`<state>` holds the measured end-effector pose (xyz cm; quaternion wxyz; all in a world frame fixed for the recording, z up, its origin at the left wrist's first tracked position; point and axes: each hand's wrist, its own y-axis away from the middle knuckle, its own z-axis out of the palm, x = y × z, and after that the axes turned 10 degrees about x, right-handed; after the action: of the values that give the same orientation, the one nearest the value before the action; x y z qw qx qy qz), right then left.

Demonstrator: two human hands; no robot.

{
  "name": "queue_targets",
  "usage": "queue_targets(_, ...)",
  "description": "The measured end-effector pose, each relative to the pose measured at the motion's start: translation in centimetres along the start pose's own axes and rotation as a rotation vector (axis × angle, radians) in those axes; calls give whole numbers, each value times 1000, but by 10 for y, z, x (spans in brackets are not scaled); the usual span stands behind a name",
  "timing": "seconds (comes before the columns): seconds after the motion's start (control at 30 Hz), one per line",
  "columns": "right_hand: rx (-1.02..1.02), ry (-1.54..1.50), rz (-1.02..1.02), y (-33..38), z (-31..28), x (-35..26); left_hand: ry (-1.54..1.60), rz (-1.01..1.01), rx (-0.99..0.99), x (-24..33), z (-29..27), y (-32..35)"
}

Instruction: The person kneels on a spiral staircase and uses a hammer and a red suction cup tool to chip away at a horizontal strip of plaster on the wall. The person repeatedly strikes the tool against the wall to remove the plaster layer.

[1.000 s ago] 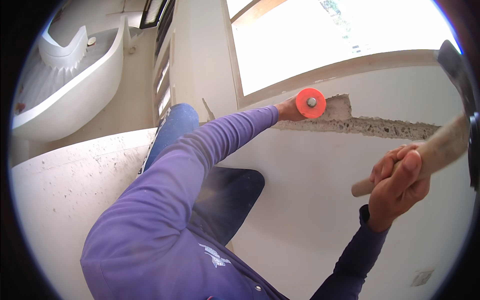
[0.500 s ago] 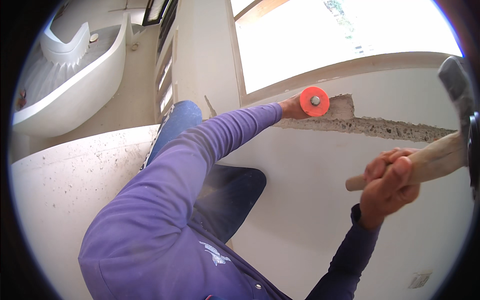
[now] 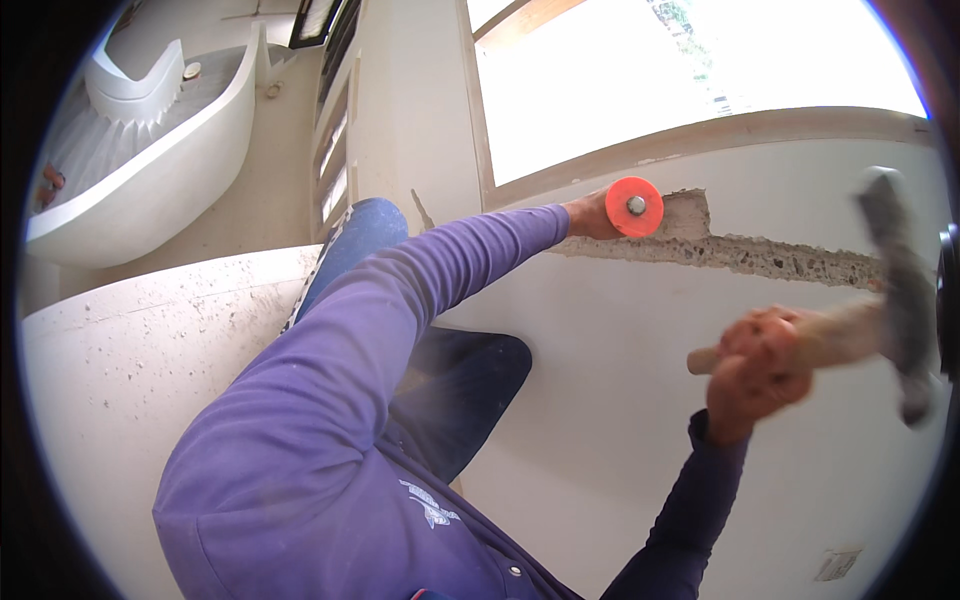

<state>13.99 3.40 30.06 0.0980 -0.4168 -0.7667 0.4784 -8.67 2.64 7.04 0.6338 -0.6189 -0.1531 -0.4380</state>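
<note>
My left hand [image 3: 588,216] is closed around a chisel [image 3: 636,206], mostly hidden behind its round orange guard. The chisel's round metal striking end faces me at the guard's middle. It stands at a rough groove [image 3: 790,262] cut in the white wall below the window; the guard hides its tip. To the lower right, my right hand [image 3: 758,368] grips a hammer [image 3: 897,290] by its pale wooden handle. The dark hammer head is apart from the chisel, upright at the right and blurred by motion.
A wooden-framed window [image 3: 690,142] lies above the groove. My bent knees [image 3: 480,385] are close to the wall. On the left a white surface [image 3: 150,340] is strewn with debris. Beyond it a curved white parapet [image 3: 190,190] borders a staircase far below.
The hammer has swung leftward, and its head now shows whole. My right hand has shifted slightly left. My left hand and the chisel stay almost in place.
</note>
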Motion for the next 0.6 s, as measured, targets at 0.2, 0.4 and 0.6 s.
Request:
queue_targets(0.2,-564,698,120,-12,-5,36,82,87,2,7,0,-14)
queue_targets(0.4,129,-163,237,-27,6,-47,-61,-59,-31,-5,-5,-5)
queue_targets(0.6,-566,725,184,20,-10,52,27,156,-10,6,17,-11)
